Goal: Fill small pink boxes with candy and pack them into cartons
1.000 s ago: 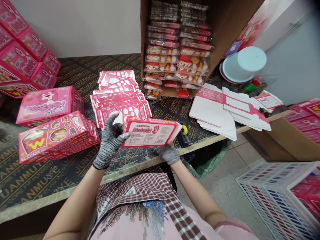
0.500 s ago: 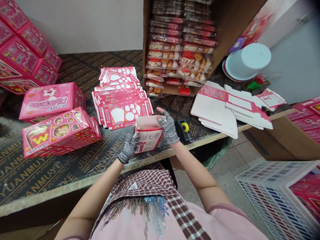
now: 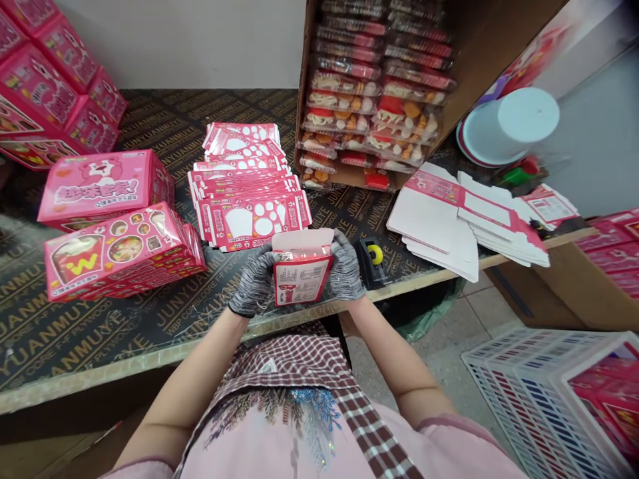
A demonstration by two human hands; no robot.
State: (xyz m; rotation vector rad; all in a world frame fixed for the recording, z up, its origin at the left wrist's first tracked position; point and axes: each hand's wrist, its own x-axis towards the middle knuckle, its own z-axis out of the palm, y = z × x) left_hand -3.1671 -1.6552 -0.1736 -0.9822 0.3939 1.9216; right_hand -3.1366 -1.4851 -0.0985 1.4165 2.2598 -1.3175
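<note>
A small pink and white printed box (image 3: pixel 300 279) is held upright at the table's front edge, its pale top flap raised. My left hand (image 3: pixel 253 281), in a grey knit glove, grips the box's left side. On the right side my right hand (image 3: pixel 347 266), gloved alike, holds it by the upper corner. Fingers of both hands are closed on the box, partly hidden behind it. Just beyond lie overlapping flat pink cards with white cut-outs (image 3: pixel 259 219). A black tape dispenser (image 3: pixel 372 265) with a yellow core stands right of my right hand.
Finished-looking pink boxes (image 3: pixel 100 186) stand at the left. Behind, a tall carton (image 3: pixel 303 86) holds bagged sweets. White and pink flat cartons (image 3: pixel 434 219) lie at the right, near pale blue tubs (image 3: pixel 519 123). A white basket (image 3: pixel 514 386) is on the floor.
My right hand has closed onto the box's right side, where its fingers were apart before. The top flap now stands up more, and the view has shifted slightly.
</note>
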